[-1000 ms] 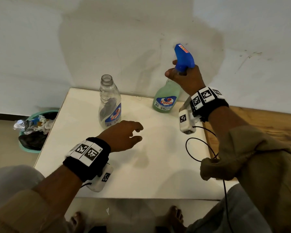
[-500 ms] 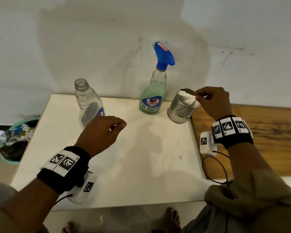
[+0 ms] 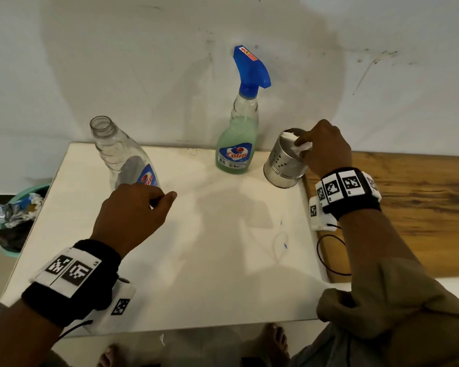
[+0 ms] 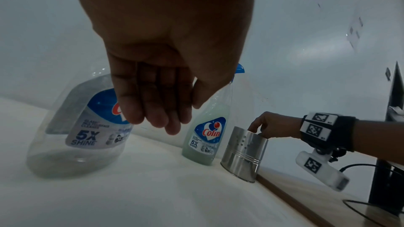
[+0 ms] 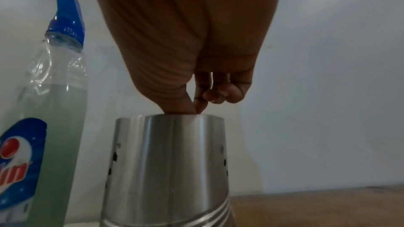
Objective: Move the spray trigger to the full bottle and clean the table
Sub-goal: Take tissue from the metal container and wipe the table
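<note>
Nearest: left hand [image 3: 133, 215] hovers over the white table [image 3: 196, 274], fingers loosely curled, holding nothing, just in front of the empty bottle [image 3: 122, 157].

Farther: right hand [image 3: 325, 149] was on the spray bottle a sec ago; now it's let go and pinches white tissue [image 3: 301, 147] at the rim of the steel holder [image 3: 284, 165].

At the back the full bottle [image 3: 236, 144] stands upright by the wall w/ the blue trigger [image 3: 251, 67] on it. So the swap looks done and wiping seems next.
</note>
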